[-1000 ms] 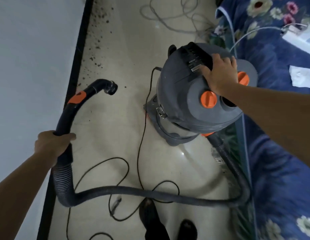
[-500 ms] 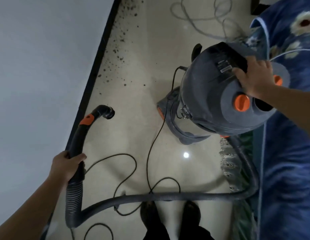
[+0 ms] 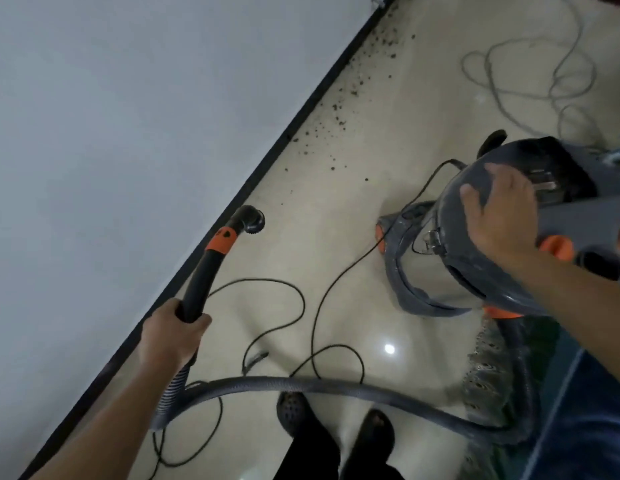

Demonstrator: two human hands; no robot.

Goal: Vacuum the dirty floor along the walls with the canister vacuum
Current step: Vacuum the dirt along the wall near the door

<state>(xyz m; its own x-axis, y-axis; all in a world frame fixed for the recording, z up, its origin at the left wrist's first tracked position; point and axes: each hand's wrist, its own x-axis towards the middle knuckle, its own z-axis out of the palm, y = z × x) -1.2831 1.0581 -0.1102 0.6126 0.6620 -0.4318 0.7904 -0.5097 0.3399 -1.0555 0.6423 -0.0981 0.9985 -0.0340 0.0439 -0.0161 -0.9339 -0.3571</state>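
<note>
One vacuum (image 3: 450, 237) stands on the floor (image 3: 388, 116) at right, well apart from the wall (image 3: 128, 133). Two hands work: the right hand (image 3: 498, 216) lies on its lid with fingers spread, holding nothing, and the left hand (image 3: 173, 337) grips the one wand (image 3: 201, 289). The nozzle (image 3: 251, 220) sits just beside the baseboard (image 3: 267, 161). Many specks of dirt (image 3: 336, 109) lie further along it. One hose (image 3: 301, 384) curves across in front of two shoes (image 3: 291, 408). One black cord (image 3: 315, 306) loops between wand and vacuum, and one grey cable (image 3: 530, 64) coils beyond. A fringed rug (image 3: 485, 368) lies under the hose at right.
</note>
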